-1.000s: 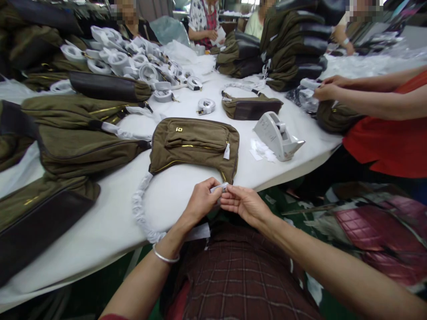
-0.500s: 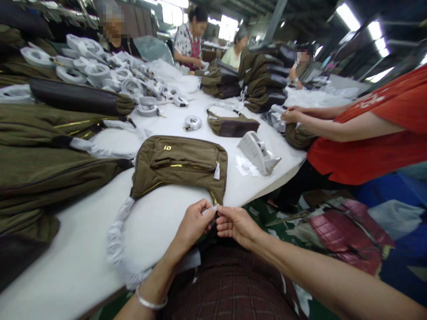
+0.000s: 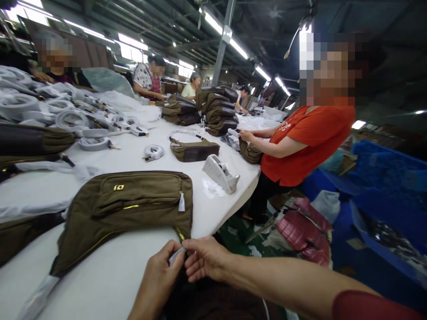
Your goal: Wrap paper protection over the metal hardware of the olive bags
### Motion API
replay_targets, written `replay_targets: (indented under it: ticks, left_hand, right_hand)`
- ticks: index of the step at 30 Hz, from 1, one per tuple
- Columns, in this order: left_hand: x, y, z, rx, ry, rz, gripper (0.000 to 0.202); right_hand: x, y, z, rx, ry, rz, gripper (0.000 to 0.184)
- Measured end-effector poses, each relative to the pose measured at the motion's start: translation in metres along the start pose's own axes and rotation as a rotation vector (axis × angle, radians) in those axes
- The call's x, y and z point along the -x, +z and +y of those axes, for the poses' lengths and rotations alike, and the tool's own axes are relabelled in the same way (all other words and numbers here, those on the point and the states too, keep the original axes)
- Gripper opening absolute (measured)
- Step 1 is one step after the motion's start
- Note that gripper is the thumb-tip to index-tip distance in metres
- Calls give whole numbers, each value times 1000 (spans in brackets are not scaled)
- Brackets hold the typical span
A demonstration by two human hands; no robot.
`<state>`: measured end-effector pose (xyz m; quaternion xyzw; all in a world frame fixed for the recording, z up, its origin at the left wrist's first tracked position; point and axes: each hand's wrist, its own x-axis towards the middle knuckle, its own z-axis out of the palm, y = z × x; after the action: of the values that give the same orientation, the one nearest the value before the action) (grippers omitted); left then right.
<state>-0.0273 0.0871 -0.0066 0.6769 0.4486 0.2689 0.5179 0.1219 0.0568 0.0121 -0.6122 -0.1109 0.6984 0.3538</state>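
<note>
An olive-green shoulder bag (image 3: 133,200) with yellow zips and dark trim lies on the white table, its near right corner against my hands. My left hand (image 3: 167,264) is closed, with a piece of white wrapping (image 3: 176,255) between thumb and fingers. Beside it, my right hand (image 3: 205,258) pinches with thumb and forefinger at the same spot, just below the bag's corner; the fingertips partly hide what is pinched. A white-wrapped strap (image 3: 38,295) leaves the bag's left end. A small white-wrapped zip pull (image 3: 181,202) hangs on the bag's front.
A tape dispenser (image 3: 220,173) stands right of the bag, white scraps beside it. Coiled white straps (image 3: 60,106) are heaped at left. Behind are another bag (image 3: 193,151) and stacked bags (image 3: 218,109). A co-worker in red (image 3: 300,146) handles a bag at right; others work farther back.
The view has swung right and up, so the bag sits farther left and the co-worker in red shows more fully. Both my hands stay together at the bag's corner.
</note>
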Motion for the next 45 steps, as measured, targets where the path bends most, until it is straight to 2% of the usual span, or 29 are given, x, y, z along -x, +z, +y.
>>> replay_targets:
  ticks: [3, 6, 11, 23, 29, 34, 38, 45]
  left_hand:
    - [-3, -4, 0, 100, -58, -13, 38]
    - [-6, -7, 0, 205, -175, -58, 44]
    - [-6, -8, -1, 290, -279, -73, 48]
    - [-1, -10, -15, 298, -260, -108, 43]
    - [6, -14, 0, 286, -265, -89, 24]
    - [9, -16, 7, 318, -278, -87, 19]
    - [12, -17, 12, 298, -294, -92, 13]
    - [10, -17, 10, 299, -304, -94, 16]
  right_hand:
    - [2, -3, 2, -52, 1, -74, 21]
    - [3, -4, 4, -86, -40, -143, 11]
    - [1, 1, 5, 2, -81, -161, 10]
    - [-6, 1, 11, 131, -178, -213, 27]
    - [3, -1, 8, 247, -223, -159, 24]
    - [0, -6, 10, 238, -229, -189, 21]
    - [2, -6, 10, 332, -249, -142, 20]
    - [-6, -6, 8, 529, -330, -71, 29]
